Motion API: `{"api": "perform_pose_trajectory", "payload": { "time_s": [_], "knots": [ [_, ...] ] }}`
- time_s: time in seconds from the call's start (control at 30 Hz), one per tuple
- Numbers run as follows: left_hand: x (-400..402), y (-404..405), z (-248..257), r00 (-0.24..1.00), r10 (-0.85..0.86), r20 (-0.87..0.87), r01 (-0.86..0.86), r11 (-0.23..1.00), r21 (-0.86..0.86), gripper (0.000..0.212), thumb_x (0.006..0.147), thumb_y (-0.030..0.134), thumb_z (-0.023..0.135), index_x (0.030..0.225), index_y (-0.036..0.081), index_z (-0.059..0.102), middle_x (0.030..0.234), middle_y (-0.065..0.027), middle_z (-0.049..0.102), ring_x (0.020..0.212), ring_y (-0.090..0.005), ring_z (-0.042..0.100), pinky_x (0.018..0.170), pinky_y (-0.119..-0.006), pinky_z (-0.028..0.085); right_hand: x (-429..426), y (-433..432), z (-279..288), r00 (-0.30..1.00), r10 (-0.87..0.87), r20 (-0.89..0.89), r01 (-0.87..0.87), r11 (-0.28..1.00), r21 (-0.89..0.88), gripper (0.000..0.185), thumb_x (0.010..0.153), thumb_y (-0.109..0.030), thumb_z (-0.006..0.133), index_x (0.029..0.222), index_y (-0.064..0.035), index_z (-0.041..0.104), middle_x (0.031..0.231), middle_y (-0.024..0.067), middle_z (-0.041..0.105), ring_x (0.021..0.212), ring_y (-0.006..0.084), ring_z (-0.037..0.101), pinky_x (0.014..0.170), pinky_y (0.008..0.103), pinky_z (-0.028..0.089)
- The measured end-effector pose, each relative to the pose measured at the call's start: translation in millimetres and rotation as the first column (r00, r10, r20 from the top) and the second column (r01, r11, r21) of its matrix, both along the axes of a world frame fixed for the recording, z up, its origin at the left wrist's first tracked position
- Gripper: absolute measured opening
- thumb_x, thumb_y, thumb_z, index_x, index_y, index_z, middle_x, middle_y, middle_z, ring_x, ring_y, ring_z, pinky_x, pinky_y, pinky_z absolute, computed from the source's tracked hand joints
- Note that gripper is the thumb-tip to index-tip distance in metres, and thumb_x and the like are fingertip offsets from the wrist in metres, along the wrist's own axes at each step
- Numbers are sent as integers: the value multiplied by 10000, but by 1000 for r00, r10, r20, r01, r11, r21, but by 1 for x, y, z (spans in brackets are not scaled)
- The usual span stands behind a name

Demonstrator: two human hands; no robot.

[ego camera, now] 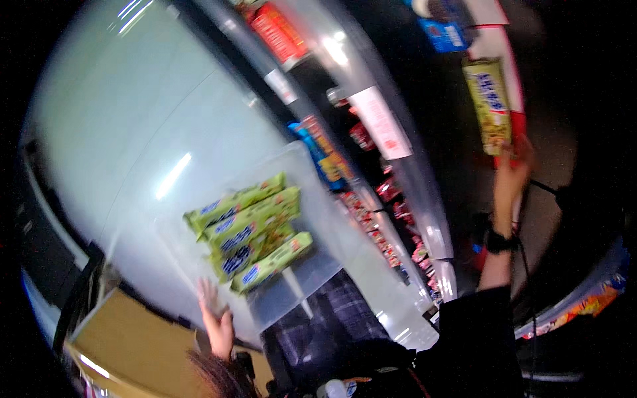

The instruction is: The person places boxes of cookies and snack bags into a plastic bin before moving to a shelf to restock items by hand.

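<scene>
In the head view, my right hand [517, 161] reaches far to the right, its fingers on the lower end of a green snack packet [488, 104]. The packet stands tilted against a red-and-white shelf edge [519, 94]. Low on the left is my left hand [217, 318], its fingers stretched out and the thumb apart. It is beside a clear plastic bin [318, 276]; blur hides whether it touches the wall. Several matching green packets [249, 234] lie side by side in the bin. A dark band sits on my right wrist.
Clear-fronted shelves [398, 134] with red packets and a white printed label run diagonally through the middle. A blue packet [443, 32] is at the upper right. A cardboard box [132, 333] stands at the lower left, and a thin cable [530, 278] hangs by my right arm.
</scene>
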State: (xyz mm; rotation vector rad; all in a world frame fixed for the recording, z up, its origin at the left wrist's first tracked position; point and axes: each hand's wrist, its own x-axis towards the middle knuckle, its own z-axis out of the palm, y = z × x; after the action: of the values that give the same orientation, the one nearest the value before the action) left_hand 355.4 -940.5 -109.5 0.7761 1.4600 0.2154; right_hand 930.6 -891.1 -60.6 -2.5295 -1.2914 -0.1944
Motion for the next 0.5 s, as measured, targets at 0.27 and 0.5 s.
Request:
{"api": "perform_pose_trajectory", "payload": {
  "time_s": [0.27,0.5],
  "knots": [
    [-8,7,-4,996,-88,-22,89,996,32,828,699,-170,353,1425,135,99,1465,-109,177,1311,-282,253,871,-271,380,-246,13,-54,461,605,-650,-825,561,-63,243,671,-52,656,901,-53,577,984,93,554,900,282,547,784,380,436],
    [-10,7,-1,995,-95,-8,95,995,23,857,667,-170,352,1426,134,96,1463,-97,191,1318,-255,240,909,-275,358,-285,1,-143,552,531,-643,-819,489,-300,498,696,-178,679,1125,-21,481,1147,145,484,1069,265,463,924,384,351]
  ]
}}
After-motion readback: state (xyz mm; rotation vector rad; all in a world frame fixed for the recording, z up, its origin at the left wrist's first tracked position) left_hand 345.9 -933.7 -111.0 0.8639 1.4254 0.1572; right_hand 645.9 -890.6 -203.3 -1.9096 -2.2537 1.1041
